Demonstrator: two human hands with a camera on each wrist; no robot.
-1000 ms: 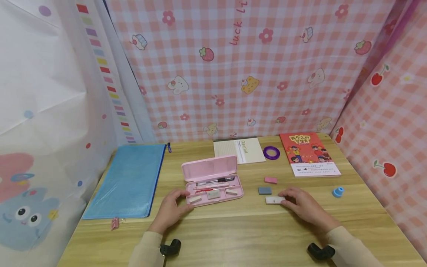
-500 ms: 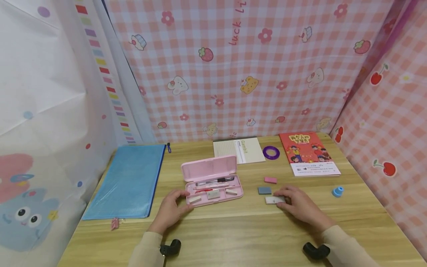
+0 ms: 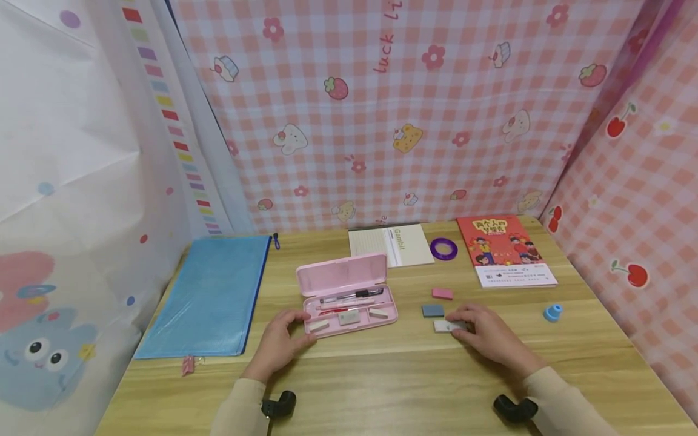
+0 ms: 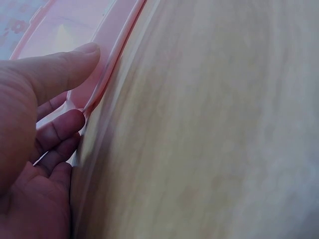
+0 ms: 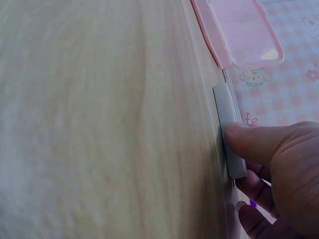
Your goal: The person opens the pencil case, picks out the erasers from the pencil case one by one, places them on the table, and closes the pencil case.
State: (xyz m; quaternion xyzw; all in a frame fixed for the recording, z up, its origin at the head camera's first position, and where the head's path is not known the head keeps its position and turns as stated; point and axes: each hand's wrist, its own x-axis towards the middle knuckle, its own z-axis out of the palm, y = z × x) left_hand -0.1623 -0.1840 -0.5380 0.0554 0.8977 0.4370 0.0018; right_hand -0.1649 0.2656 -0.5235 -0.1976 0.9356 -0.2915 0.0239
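Observation:
My left hand [image 3: 278,342] holds the left end of an open pink pencil case [image 3: 362,326], thumb at the near edge and fingers round the corner in the left wrist view. Pens [image 3: 351,295] lie in its back compartment, and three whitish erasers, one in the middle [image 3: 349,317], lie along the front. To the right, my right hand [image 3: 488,336] pinches a white eraser [image 3: 443,326] that lies on the table; the right wrist view shows the thumb on the eraser's near side [image 5: 229,112]. A blue-grey eraser [image 3: 433,311] and a pink eraser [image 3: 442,293] lie just behind it.
A blue zip folder [image 3: 204,297] covers the table's left side, with a small pink item [image 3: 188,365] before it. Behind are a notepad [image 3: 389,245], a purple tape roll [image 3: 444,249] and a red booklet [image 3: 504,251]. A small blue cone-shaped object [image 3: 553,313] stands at right.
My right hand has shifted slightly left, farther over the white eraser, its fingers now covering more of it. The left hand and the pencil case have stayed put.

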